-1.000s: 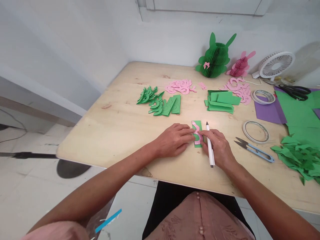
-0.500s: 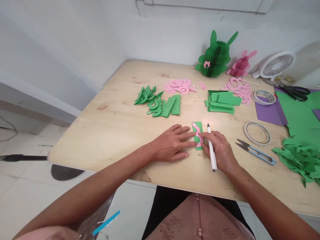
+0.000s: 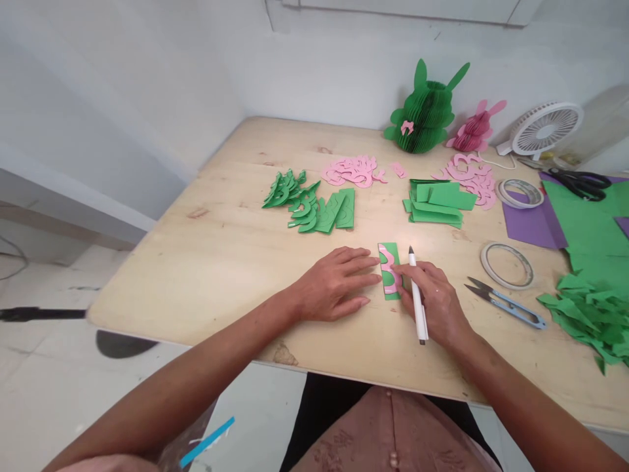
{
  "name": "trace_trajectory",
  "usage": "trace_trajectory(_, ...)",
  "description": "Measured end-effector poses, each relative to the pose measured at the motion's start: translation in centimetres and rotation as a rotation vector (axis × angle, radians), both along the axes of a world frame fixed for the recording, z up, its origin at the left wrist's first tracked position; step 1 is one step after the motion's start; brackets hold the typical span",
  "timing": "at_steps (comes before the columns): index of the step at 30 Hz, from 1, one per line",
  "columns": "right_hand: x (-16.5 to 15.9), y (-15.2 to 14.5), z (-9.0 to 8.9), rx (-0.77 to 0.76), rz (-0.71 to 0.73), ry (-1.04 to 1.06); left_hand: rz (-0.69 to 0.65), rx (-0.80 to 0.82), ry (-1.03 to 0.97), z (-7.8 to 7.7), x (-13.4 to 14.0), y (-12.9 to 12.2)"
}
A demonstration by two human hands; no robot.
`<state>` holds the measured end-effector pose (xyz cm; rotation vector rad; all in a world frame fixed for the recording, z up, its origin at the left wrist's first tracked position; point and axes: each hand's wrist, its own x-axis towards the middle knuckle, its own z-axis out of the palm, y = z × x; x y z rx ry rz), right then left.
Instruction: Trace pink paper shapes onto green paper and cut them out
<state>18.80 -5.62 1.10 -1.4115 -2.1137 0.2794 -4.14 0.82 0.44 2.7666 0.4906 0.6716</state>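
A small green paper strip [image 3: 393, 297] lies on the wooden table before me, with a wavy pink paper cutout [image 3: 388, 267] on top along its left side. My left hand [image 3: 340, 283] rests palm down with fingers stretched out, its fingertips at the strip's left edge. Between the fingers of my right hand [image 3: 432, 295] is a white pen [image 3: 419, 311], dark tip pointing away from me. That hand's index fingertip touches the pink cutout, and its thumb is by the strip's right edge.
Beyond lie green cut pieces [image 3: 307, 206], pink cutouts [image 3: 354, 172] and folded green strips [image 3: 437, 202]. To the right are blue-handled snips [image 3: 506, 303], a tape roll [image 3: 507, 285], green scraps [image 3: 590, 321] and black scissors [image 3: 580, 182]. Paper figures and a fan [image 3: 545, 131] stand behind.
My left fingertips have drawn back leftward from the pink cutout to the strip's edge. The right hand still holds the pen and touches the cutout. The whole view has shifted slightly.
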Motion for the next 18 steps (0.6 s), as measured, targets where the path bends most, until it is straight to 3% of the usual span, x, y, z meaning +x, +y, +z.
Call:
trace_trajectory(4,-0.01,0.01,-0.01,0.010,0.000,-0.001,0.004,0.025,-0.036,-0.22,-0.04,0.02)
trace_trajectory(18,0.13,0.07,-0.24,0.019,-0.001,-0.023,-0.024,0.059,0.123,0.04,0.46,-0.37)
